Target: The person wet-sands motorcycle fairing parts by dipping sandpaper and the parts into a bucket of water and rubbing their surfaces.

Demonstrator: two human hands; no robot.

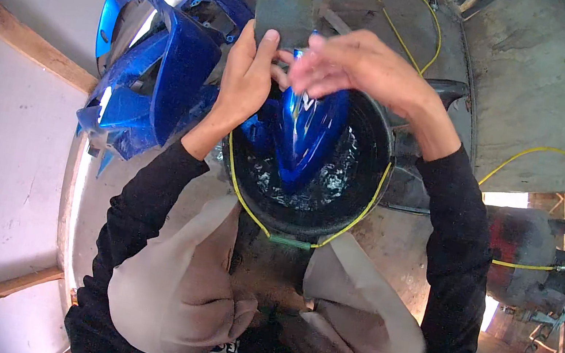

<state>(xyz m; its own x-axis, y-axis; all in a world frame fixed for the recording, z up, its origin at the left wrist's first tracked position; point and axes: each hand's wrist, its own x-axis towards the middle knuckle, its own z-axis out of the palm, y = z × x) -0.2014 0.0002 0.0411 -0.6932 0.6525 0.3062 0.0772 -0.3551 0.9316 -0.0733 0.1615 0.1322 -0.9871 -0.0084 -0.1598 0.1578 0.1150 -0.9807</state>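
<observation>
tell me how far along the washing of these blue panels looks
Done: cannot tell; nothing shows which pieces are clean. In hand: a glossy blue panel stands in the black bucket of water, the left hand gripping its upper edge and the right hand over its top, blurred. Possibly left: more blue panels piled beside the bucket on the person's left.
</observation>
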